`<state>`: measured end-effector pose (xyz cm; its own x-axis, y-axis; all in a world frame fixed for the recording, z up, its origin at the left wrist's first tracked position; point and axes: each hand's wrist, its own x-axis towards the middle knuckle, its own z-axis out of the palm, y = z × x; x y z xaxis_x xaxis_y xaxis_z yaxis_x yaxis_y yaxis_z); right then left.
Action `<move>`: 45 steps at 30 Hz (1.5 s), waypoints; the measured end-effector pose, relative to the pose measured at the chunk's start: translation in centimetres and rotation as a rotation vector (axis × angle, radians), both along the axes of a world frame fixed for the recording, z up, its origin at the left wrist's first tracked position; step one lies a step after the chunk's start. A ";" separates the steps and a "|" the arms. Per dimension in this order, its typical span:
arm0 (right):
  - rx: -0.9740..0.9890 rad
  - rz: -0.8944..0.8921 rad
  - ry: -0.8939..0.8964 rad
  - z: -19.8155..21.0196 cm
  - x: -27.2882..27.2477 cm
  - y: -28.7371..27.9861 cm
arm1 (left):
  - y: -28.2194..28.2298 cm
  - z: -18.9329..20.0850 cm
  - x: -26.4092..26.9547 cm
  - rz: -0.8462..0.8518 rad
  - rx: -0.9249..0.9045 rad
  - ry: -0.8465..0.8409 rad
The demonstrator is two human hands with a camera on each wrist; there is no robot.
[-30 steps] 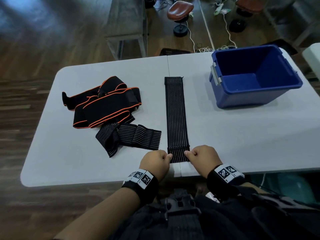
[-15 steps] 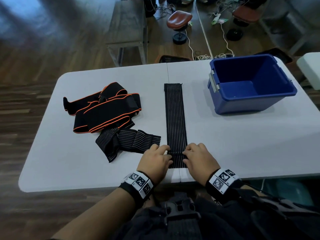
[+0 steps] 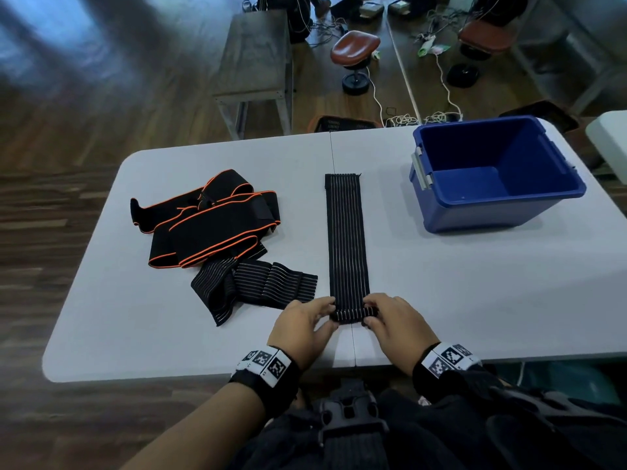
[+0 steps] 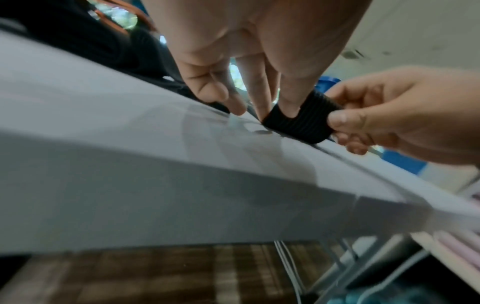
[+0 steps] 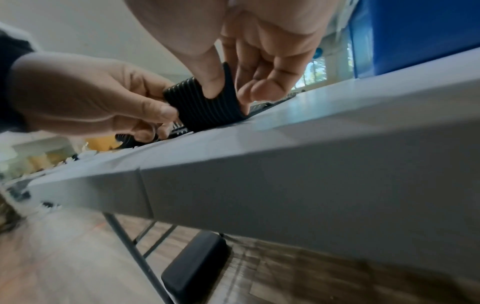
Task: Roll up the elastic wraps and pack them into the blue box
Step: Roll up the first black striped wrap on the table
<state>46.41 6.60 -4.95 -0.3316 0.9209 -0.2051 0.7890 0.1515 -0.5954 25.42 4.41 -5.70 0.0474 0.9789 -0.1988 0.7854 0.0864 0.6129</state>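
My left hand (image 3: 303, 325) and my right hand (image 3: 395, 322) both pinch the small roll (image 3: 353, 314) at the near end of the striped wrap (image 3: 346, 235), one hand at each end of it. In the left wrist view my left thumb (image 4: 291, 96) presses on top of the roll (image 4: 302, 119) while the fingers (image 4: 223, 96) reach down to the surface (image 4: 130, 154) behind it. In the right wrist view my right thumb (image 5: 207, 78) sits on the roll (image 5: 205, 107) and the fingers (image 5: 262, 82) curl down at its far side. The roll rests on the surface (image 3: 475, 283) near its front edge, on the centre seam. The unrolled length of the wrap lies flat and straight, running away from me up the middle.

To the left of it lies a second striped wrap (image 3: 258, 288), crumpled, its right end just beside the flat one. Beyond that sits a heap of black wraps with orange edging (image 3: 210, 222), overlapping the crumpled wrap's far end.

The blue box (image 3: 492, 212) stands at the far right of the surface, open, well apart from the wraps, with a grey latch (image 3: 420, 169) on its left side. I see nothing inside it.

Past the surface, on the wood floor, stand a small bench (image 3: 256, 59) and a brown stool (image 3: 354, 52), with cables trailing near them.
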 end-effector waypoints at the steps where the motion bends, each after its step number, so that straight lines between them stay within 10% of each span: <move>1: -0.022 -0.047 0.029 0.0 0.0 0.1 | 0.2 0.0 0.1 0.058 -0.021 -0.048; 8: -0.088 -0.227 0.147 -0.1 -0.2 0.7 | 0.6 0.1 0.8 0.255 -0.110 -0.220; 36: -0.052 0.034 -0.153 -1.0 0.8 1.1 | 0.6 -1.0 0.3 -0.145 -0.031 0.116; 45: -0.196 -0.041 -0.039 -0.2 0.3 1.9 | 1.3 -0.7 0.8 0.066 -0.066 -0.062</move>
<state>46.75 8.50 -5.19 -0.2833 0.8746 -0.3935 0.8149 0.0033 -0.5795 26.21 5.70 -6.41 -0.0029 0.9651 -0.2620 0.7375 0.1790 0.6512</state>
